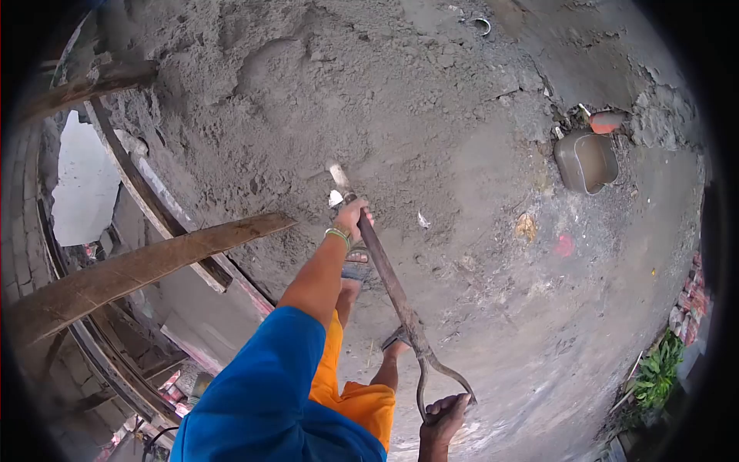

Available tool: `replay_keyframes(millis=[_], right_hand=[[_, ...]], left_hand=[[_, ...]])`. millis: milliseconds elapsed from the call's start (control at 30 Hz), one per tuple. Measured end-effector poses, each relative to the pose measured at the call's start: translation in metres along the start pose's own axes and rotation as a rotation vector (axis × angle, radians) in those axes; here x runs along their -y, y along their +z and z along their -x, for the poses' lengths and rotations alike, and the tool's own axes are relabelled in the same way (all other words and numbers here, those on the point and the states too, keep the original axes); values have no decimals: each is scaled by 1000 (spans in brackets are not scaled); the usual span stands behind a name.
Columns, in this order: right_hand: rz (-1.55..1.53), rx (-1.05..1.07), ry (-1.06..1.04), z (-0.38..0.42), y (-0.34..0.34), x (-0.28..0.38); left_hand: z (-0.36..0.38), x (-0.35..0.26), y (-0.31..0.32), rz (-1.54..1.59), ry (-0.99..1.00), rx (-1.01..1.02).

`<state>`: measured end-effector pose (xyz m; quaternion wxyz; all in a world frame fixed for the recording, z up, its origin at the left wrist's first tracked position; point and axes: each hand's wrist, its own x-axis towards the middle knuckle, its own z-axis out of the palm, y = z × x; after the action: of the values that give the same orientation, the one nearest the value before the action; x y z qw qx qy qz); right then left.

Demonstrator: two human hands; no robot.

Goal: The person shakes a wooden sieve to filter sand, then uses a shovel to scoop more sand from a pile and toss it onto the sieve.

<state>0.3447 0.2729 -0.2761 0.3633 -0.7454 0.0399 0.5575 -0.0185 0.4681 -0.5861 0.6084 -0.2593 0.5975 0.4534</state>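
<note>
A shovel (391, 286) slants across the middle of the head view, its dark shaft ending in a forked D-shaped handle. Closed round the lower shaft is my left hand (354, 217), with a band at the wrist. My right hand (446, 414) grips the crossbar of the handle near the bottom edge. The shovel's pale metal neck (338, 177) meets the grey sand or mortar mix (308, 115); its blade cannot be made out there. A small white piece (335, 198) lies beside the neck. My sandalled feet stand just below.
Wooden planks (154, 266) and beams jut in from the left, one end close to my left arm. At right sits a tub (568, 163) of murky liquid beside a reddish-orange object (606, 122). A green plant (660, 371) grows at lower right.
</note>
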Motion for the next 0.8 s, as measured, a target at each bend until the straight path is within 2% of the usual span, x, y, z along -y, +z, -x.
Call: replay_keyframes(millis=[33,133,200,300,400,500,567,633,700,733,800], right_hand=[[16,22,-23,-11,37,3],[-35,-13,-103,-31,49,-12],[-31,-19,-82,-22,55,-22],[-23,9,-54,-9,30,-38],[21,-116,-160,12,35,-31],[83,-95,-183,31,-24,-28],[51,-208,-171,54,-48,-15],[141,-112,-126,71,-113,-9],[217,-257,-114,103,-138,10],[249,-266,-102,101,-183,6],[241,-286,-142,125,-212,21]], left_hand=[[-1,-37,11,18,-18,-35],[3,-52,16,-5,46,-21],[8,-53,19,168,110,5],[-16,-54,-4,119,50,90],[1,-40,-7,98,27,86],[19,7,-22,114,-86,148],[55,40,-20,108,-47,98],[83,77,-24,127,-76,95],[125,108,-22,97,-54,118],[142,126,-21,119,-73,113],[168,168,-24,159,-70,120]])
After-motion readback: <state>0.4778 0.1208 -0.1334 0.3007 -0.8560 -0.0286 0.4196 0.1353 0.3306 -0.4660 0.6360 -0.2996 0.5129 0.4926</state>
